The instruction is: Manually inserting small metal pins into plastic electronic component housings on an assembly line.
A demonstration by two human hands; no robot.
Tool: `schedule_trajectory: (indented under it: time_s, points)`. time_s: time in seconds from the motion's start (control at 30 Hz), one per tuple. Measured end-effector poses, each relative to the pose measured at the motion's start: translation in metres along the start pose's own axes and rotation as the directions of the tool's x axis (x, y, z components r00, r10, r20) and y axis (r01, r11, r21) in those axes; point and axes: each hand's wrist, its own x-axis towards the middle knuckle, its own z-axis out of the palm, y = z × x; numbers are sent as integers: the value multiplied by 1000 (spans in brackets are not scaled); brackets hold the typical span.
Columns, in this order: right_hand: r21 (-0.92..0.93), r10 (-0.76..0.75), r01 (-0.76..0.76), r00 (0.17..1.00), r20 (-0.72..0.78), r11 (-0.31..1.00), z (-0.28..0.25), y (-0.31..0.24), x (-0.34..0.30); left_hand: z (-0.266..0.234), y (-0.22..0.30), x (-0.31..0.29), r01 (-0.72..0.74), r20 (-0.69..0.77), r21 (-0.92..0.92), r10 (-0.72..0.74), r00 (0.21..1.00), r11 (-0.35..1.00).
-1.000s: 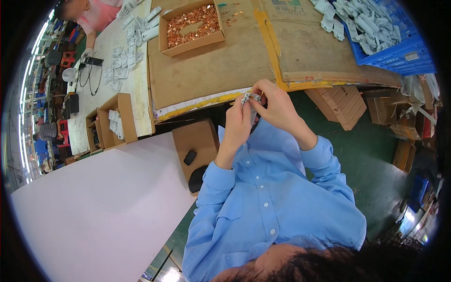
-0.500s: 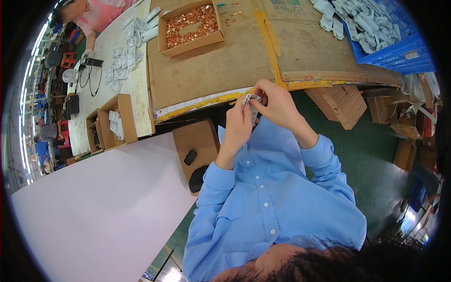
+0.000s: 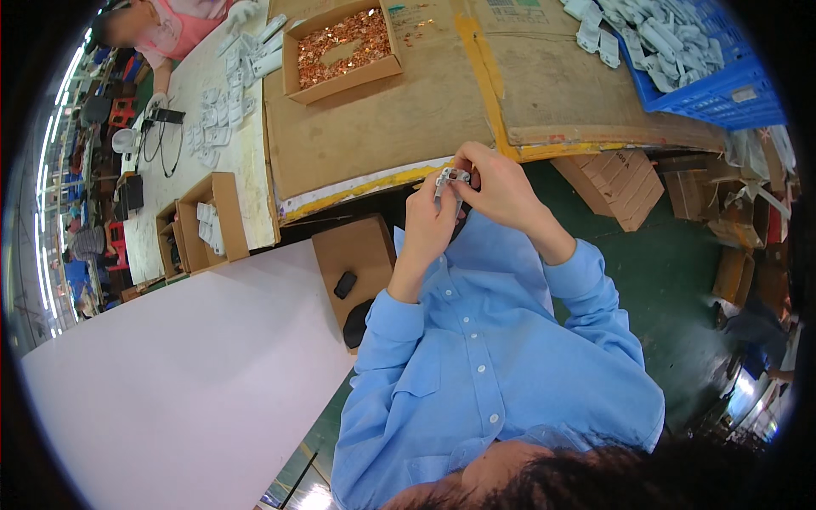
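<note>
A small white plastic part (image 3: 451, 176) with a notched end is held between both my hands, just in front of the table's taped edge. My left hand (image 3: 431, 219) grips it from the left, fingers closed round its lower part. From the right, my right hand (image 3: 497, 189) pinches its upper end with thumb and bent fingers. Much of the part is hidden behind my fingers. On the cardboard-covered table (image 3: 382, 127) beyond, an open cardboard box (image 3: 353, 86) contains many small copper-coloured metal pieces.
A blue plastic crate (image 3: 722, 100) heaped with white plastic parts stands at the far right. White parts (image 3: 223, 106) lie on the left table, where a co-worker in pink (image 3: 187, 32) sits. A white board (image 3: 187, 365) and a brown carton (image 3: 361, 242) are at my left.
The white part has turned slightly in my fingers, showing more of its notched end. My left hand has shifted slightly left. A co-worker's gloved hand now shows above the white parts.
</note>
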Motion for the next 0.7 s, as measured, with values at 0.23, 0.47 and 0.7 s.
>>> schedule_trajectory:
  time_s: [0.23, 0.47, 0.7]
  points:
    - [47, 11, -13, 999, 41, 999, -2, 5, 3, -3, -1, -1, -11, 50, 45, 9, 999, 999]
    - [69, 13, -18, 997, 77, 997, -8, 5, 4, -1, 1, -2, -32, 57, 23, 30, 998, 999]
    - [-38, -41, 42, 999, 9, 998, -2, 7, 3, 3, 0, -2, -67, 37, 38, 65, 997, 997]
